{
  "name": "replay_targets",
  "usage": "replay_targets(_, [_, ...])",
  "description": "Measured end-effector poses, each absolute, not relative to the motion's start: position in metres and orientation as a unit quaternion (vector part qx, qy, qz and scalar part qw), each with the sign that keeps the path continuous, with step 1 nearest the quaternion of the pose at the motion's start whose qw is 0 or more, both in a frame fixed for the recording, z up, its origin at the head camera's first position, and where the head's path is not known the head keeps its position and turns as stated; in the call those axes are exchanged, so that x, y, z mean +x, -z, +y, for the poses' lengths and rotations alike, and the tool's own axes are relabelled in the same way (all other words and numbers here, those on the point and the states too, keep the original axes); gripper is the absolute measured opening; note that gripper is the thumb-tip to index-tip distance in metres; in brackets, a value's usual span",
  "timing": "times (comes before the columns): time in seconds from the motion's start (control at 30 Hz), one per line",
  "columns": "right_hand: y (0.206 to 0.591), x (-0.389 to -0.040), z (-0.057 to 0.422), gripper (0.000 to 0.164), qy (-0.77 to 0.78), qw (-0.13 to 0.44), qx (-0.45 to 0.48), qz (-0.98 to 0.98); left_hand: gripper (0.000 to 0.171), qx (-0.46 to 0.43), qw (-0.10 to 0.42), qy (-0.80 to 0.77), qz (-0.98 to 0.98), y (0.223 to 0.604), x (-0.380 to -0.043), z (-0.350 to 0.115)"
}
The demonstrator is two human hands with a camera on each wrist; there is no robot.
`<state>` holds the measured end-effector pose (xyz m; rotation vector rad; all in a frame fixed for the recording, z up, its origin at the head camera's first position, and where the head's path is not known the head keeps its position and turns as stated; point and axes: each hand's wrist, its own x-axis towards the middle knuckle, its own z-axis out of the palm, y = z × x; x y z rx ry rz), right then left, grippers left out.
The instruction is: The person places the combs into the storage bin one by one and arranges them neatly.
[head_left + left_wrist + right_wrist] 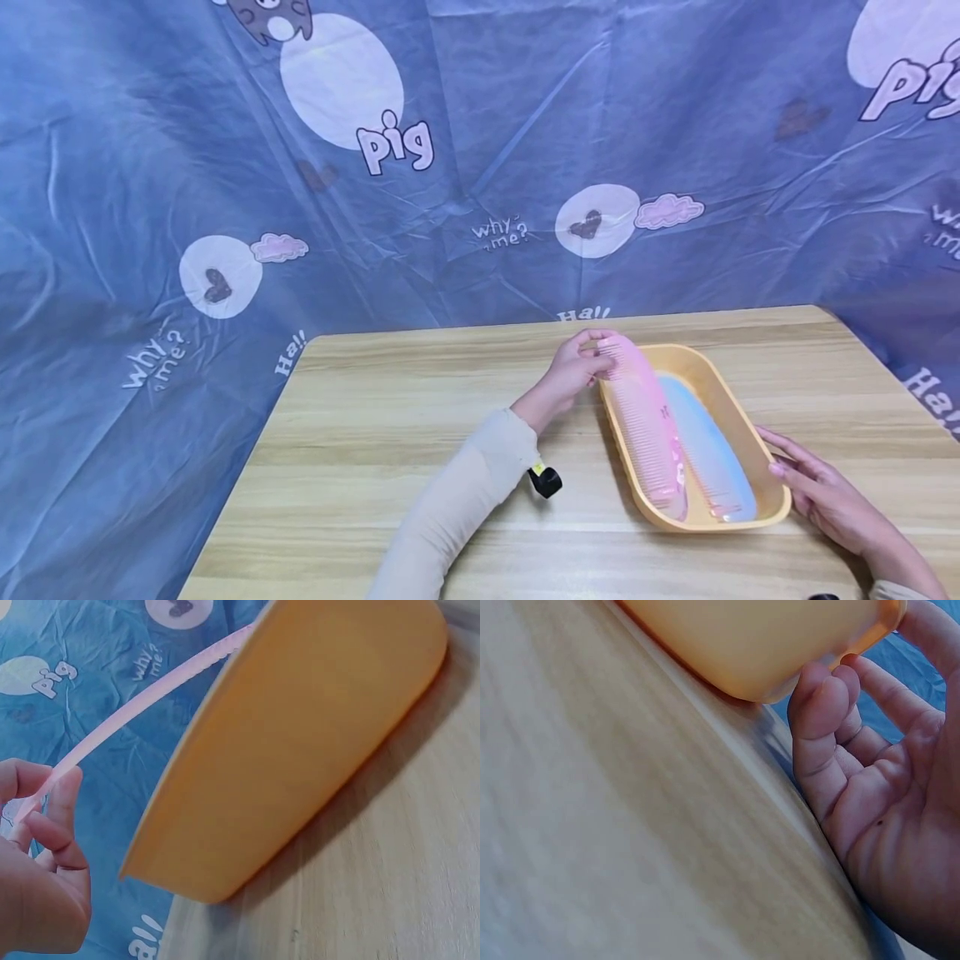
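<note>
My left hand pinches one end of a pink comb between thumb and fingers. That end is raised above the rim of a yellow plastic basket, while the other end slants down inside it. Beside it in the basket lies a blue comb with paler teeth. In the left wrist view the pink comb shows edge-on, rising past the basket wall. My right hand holds the basket's right near side, thumb at the rim; the right wrist view shows curled fingers against the outer wall.
The basket stands on a wood-grain table, right of its middle. Behind the table hangs a blue printed cloth. A small black device is attached at the left sleeve.
</note>
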<state>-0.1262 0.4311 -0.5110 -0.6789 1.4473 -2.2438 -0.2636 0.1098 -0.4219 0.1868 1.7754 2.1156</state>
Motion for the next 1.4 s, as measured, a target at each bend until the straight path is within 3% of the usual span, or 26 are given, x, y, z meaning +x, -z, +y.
replay_targets(0.4, [0.512, -0.126, 0.432, 0.064, 0.797, 0.197, -0.239, 0.519, 0.044, 0.123, 0.179, -0.678, 0.703, 0.433, -0.264, 0.11])
replay_targets(0.83, [0.511, -0.127, 0.433, 0.063, 0.777, 0.176, -0.223, 0.562, 0.042, 0.168, 0.096, -0.489, 0.85, 0.435, -0.265, 0.105])
replay_targets(1.03, [0.511, -0.128, 0.432, 0.064, 0.799, 0.193, -0.243, 0.515, 0.041, 0.188, 0.064, -0.438, 0.877, 0.439, -0.267, 0.103])
replay_targets(1.4, [0.513, -0.125, 0.43, 0.064, 0.8, 0.185, -0.246, 0.515, 0.044, 0.201, 0.062, -0.405, 0.89, 0.444, -0.27, 0.103])
